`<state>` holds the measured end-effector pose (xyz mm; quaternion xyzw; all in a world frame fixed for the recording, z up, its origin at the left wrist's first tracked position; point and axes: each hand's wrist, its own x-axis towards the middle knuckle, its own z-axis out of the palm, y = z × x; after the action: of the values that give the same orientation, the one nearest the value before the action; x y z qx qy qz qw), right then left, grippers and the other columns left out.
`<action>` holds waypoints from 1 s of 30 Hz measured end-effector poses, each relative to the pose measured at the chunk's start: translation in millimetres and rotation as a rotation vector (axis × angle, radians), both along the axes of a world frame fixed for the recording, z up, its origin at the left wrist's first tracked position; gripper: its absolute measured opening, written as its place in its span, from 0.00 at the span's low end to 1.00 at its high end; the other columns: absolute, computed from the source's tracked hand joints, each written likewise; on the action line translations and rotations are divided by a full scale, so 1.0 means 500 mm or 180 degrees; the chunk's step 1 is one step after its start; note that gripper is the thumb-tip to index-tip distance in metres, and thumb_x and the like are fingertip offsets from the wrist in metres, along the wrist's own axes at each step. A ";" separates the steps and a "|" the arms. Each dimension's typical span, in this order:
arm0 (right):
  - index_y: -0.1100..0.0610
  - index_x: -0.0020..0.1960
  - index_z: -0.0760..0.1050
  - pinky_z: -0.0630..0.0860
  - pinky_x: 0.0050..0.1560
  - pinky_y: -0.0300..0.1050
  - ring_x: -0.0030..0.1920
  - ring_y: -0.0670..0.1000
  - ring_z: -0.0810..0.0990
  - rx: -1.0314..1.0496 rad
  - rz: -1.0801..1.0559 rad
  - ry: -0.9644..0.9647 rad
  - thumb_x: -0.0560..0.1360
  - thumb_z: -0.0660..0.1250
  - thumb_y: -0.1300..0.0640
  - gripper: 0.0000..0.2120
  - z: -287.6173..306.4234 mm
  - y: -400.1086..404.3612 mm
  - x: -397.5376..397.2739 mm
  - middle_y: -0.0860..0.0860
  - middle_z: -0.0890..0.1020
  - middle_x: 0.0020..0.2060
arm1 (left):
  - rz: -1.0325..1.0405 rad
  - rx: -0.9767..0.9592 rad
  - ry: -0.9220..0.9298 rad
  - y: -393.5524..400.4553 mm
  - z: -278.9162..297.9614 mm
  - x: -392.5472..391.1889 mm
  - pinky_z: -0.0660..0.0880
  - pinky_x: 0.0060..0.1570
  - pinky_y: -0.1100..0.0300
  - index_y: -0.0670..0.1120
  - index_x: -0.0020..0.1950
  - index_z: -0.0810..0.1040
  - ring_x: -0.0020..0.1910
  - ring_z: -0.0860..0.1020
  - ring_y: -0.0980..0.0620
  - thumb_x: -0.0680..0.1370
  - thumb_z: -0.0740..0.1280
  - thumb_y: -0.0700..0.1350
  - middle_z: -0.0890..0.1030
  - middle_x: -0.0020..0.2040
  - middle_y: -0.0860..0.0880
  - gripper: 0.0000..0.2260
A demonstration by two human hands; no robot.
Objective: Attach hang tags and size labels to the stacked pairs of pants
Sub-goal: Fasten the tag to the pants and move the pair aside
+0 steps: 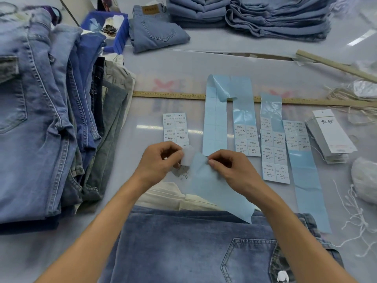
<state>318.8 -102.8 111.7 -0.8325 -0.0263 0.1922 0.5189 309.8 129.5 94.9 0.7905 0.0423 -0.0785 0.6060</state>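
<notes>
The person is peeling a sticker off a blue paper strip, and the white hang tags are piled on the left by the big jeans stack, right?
Not quite. The head view shows the pile of white hang tags on the right; the peeling is right.

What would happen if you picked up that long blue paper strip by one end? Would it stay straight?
Probably not. The blue backing strip held between the left hand and right hand already bends and sags toward the jeans, so it looks thin, light and floppy. Its glossy surface suggests it may be slippery too.
</notes>
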 end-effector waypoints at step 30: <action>0.65 0.47 0.81 0.80 0.32 0.41 0.32 0.50 0.79 0.2367 -0.2441 0.1379 0.63 0.76 0.57 0.17 0.125 -0.075 -0.306 0.60 0.82 0.37 | -0.1054 0.2606 -0.3557 -0.184 0.069 -0.245 0.63 0.25 0.56 0.37 0.60 0.84 0.25 0.67 0.50 0.78 0.64 0.36 0.70 0.29 0.50 0.14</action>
<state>166.0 -140.5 174.2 -0.4859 0.3185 0.1342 0.8028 187.5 37.3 129.5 0.8727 -0.3692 0.2697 0.1715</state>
